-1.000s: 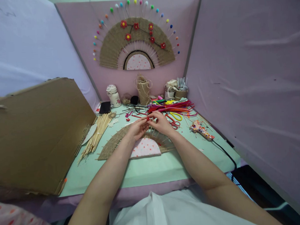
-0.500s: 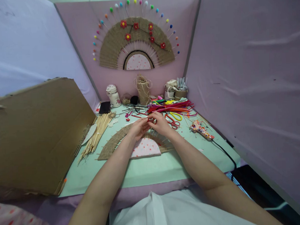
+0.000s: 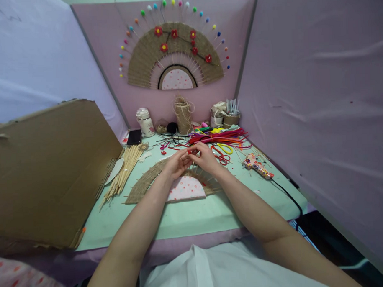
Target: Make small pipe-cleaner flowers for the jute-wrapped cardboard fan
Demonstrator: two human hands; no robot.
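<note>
My left hand [image 3: 177, 164] and my right hand [image 3: 205, 156] meet fingertip to fingertip above the middle of a half-made jute fan [image 3: 142, 188] lying on the green table [image 3: 194, 216]. Both pinch a small red piece [image 3: 188, 152], which looks like a bent red pipe cleaner. The fan has a pink dotted half-circle [image 3: 186, 188] at its base and bare sticks showing under my right wrist. A finished fan [image 3: 174, 56] with red flowers and coloured pompoms hangs on the back wall.
A big cardboard sheet [image 3: 47, 165] leans at the left beside a bundle of bamboo sticks [image 3: 125, 166]. Pipe cleaners [image 3: 219, 136], red and yellow scissors [image 3: 222, 153] and a patterned glue gun [image 3: 256, 164] with a black cord lie right. A twine spool [image 3: 183, 112] and jars stand behind.
The hands stay pinched together on the red piece; the fingers shift only slightly.
</note>
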